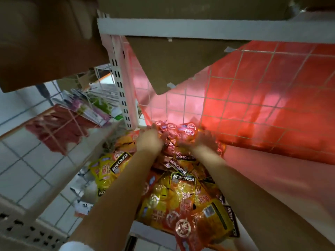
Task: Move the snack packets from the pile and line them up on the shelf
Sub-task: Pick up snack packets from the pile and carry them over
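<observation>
snack packets [181,200] lie in a loose pile on the shelf [272,178], orange, yellow and red, most w/ a black "konchew" band across the top. pile fills the lower centre of view, spreading from abt 6 o'clock up toward the middle. at the far end of it, a row of red packets [174,129] stands against the red back panel [272,96], which has a wire grid over it.

both forearms reach in from 6 o'clock. left hand [150,140] and right hand [203,140] are at the row, left one at its 9 o'clock end, right one at its 3 o'clock end, fingers curled onto the packets from either side. looks like they're gripping the bunch between them, tho motion blur hides the fingertips.

a cardboard sheet [172,60] hangs over the panel at 12 o'clock, under an upper shelf edge [199,29]. white slotted post [120,87] stands at 11 o'clock. more packets [87,104] sit on a neighbouring rack at 9 o'clock, white tiled floor [27,169] below.
</observation>
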`<action>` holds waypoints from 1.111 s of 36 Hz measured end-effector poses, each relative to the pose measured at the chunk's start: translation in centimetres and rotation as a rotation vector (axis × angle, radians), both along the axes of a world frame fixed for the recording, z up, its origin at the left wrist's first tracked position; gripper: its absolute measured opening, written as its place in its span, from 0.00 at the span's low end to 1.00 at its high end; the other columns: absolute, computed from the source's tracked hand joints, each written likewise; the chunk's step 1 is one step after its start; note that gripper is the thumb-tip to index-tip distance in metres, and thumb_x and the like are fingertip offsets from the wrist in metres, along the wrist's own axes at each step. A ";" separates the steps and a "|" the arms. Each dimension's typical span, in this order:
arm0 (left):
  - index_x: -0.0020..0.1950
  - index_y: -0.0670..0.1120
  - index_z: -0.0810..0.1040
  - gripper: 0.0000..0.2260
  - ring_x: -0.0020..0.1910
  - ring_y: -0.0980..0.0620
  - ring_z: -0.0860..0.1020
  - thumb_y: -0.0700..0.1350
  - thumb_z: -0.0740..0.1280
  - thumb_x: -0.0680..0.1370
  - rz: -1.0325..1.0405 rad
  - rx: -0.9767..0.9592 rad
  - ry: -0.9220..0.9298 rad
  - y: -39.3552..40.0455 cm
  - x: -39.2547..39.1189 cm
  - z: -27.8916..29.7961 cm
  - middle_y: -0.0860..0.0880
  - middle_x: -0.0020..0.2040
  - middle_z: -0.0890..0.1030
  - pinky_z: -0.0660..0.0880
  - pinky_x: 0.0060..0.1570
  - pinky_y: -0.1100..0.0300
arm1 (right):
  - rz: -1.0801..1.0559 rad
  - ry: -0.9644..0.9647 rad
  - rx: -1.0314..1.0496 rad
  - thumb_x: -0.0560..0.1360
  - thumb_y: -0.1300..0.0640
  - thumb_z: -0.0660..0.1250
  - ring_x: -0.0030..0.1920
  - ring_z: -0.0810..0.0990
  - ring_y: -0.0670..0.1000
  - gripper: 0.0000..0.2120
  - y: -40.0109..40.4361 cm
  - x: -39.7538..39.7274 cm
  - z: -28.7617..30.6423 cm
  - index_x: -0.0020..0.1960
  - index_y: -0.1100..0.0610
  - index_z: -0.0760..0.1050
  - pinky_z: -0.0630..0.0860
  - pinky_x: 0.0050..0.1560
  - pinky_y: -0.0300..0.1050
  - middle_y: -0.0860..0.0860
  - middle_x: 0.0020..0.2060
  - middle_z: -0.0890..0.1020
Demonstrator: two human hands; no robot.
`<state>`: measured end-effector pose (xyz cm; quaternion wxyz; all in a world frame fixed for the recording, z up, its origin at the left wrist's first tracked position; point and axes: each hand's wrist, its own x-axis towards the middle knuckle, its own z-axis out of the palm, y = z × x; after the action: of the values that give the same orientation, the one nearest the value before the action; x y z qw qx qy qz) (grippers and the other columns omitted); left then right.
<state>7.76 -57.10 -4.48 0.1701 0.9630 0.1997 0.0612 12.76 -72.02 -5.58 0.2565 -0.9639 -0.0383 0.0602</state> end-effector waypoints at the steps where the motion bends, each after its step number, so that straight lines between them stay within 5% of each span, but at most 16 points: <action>1: 0.69 0.40 0.66 0.26 0.65 0.39 0.69 0.55 0.62 0.78 -0.001 -0.052 0.003 0.2 0.3 -0.1 0.37 0.64 0.71 0.67 0.64 0.50 | -0.009 0.009 -0.025 0.64 0.33 0.70 0.72 0.59 0.59 0.47 0.0 0.1 0.1 0.73 0.56 0.58 0.63 0.69 0.54 0.58 0.72 0.61; 5: 0.61 0.38 0.74 0.22 0.56 0.42 0.76 0.48 0.72 0.73 0.000 -0.245 -0.012 0.9 0.8 0.3 0.38 0.58 0.76 0.70 0.52 0.57 | -0.056 0.041 -0.051 0.62 0.34 0.73 0.66 0.68 0.59 0.42 0.0 0.4 0.0 0.66 0.58 0.69 0.70 0.63 0.53 0.58 0.65 0.70; 8: 0.57 0.38 0.76 0.18 0.52 0.43 0.78 0.45 0.73 0.71 0.008 -0.356 -0.029 1.3 0.7 0.5 0.40 0.54 0.79 0.68 0.44 0.60 | -0.100 0.034 -0.013 0.60 0.37 0.76 0.64 0.70 0.58 0.42 -0.2 0.1 0.2 0.66 0.58 0.67 0.71 0.62 0.51 0.56 0.63 0.72; 12: 0.64 0.41 0.75 0.23 0.57 0.44 0.77 0.37 0.73 0.69 -0.007 -0.579 -0.133 1.2 0.1 0.7 0.42 0.57 0.80 0.73 0.54 0.59 | -0.161 0.022 0.095 0.59 0.42 0.78 0.65 0.70 0.57 0.40 -0.4 -0.4 -0.2 0.66 0.53 0.69 0.70 0.63 0.50 0.54 0.63 0.73; 15: 0.65 0.41 0.74 0.20 0.56 0.43 0.77 0.36 0.68 0.73 -0.023 -0.534 -0.174 1.4 -0.9 0.7 0.42 0.56 0.80 0.74 0.56 0.54 | -0.199 -0.040 0.184 0.56 0.43 0.78 0.60 0.76 0.54 0.39 -1.2 -0.9 -1.5 0.63 0.50 0.70 0.74 0.59 0.51 0.50 0.58 0.78; 20: 0.56 0.39 0.76 0.10 0.43 0.48 0.74 0.35 0.63 0.75 -0.025 -0.459 -0.273 2.5 -2.7 -0.1 0.45 0.46 0.77 0.70 0.43 0.58 | -0.232 -0.097 0.305 0.68 0.53 0.73 0.60 0.74 0.57 0.30 -2.1 -3.5 -2.0 0.65 0.55 0.65 0.71 0.61 0.52 0.53 0.58 0.75; 27: 0.54 0.44 0.74 0.06 0.42 0.44 0.80 0.41 0.65 0.77 -0.030 -0.674 -0.315 3.2 -5.1 0.0 0.45 0.44 0.80 0.78 0.47 0.45 | -0.300 -0.159 0.539 0.73 0.61 0.71 0.48 0.74 0.50 0.24 -3.1 -5.9 -1.1 0.65 0.59 0.65 0.68 0.46 0.38 0.51 0.47 0.76; 30: 0.47 0.48 0.72 0.04 0.44 0.49 0.79 0.41 0.67 0.76 -0.028 -0.797 -0.371 2.7 -6.5 -0.5 0.48 0.45 0.79 0.77 0.50 0.47 | -0.306 -0.182 0.625 0.72 0.61 0.71 0.46 0.76 0.51 0.21 -3.4 -7.4 -0.6 0.61 0.57 0.68 0.70 0.37 0.38 0.49 0.44 0.76; 32: 0.43 0.49 0.71 0.07 0.41 0.53 0.76 0.39 0.67 0.76 -0.038 -0.867 -0.391 1.8 -7.6 -0.6 0.51 0.41 0.76 0.75 0.48 0.54 | -0.313 -0.189 0.693 0.72 0.62 0.71 0.46 0.80 0.54 0.19 -3.9 -8.1 -0.4 0.60 0.56 0.70 0.76 0.43 0.45 0.50 0.45 0.79; 35: 0.50 0.42 0.74 0.04 0.43 0.49 0.77 0.39 0.67 0.76 -0.085 -0.947 -0.386 0.0 -8.6 -0.6 0.46 0.45 0.78 0.73 0.44 0.59 | -0.314 -0.131 0.803 0.72 0.64 0.69 0.43 0.80 0.54 0.16 -5.0 -8.9 0.2 0.58 0.56 0.71 0.78 0.47 0.51 0.54 0.46 0.81; 40: 0.59 0.38 0.75 0.13 0.43 0.51 0.79 0.41 0.67 0.77 -0.153 -0.962 -0.335 -4.0 -8.9 -0.3 0.44 0.49 0.80 0.74 0.39 0.59 | -0.290 -0.092 0.940 0.71 0.66 0.69 0.41 0.80 0.53 0.17 -8.3 -9.7 1.4 0.58 0.57 0.72 0.77 0.44 0.48 0.52 0.44 0.81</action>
<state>-1.15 -61.08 -4.78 0.6277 0.7645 0.1041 0.1032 3.04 -80.35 -4.20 0.6674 -0.7409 0.0618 -0.0427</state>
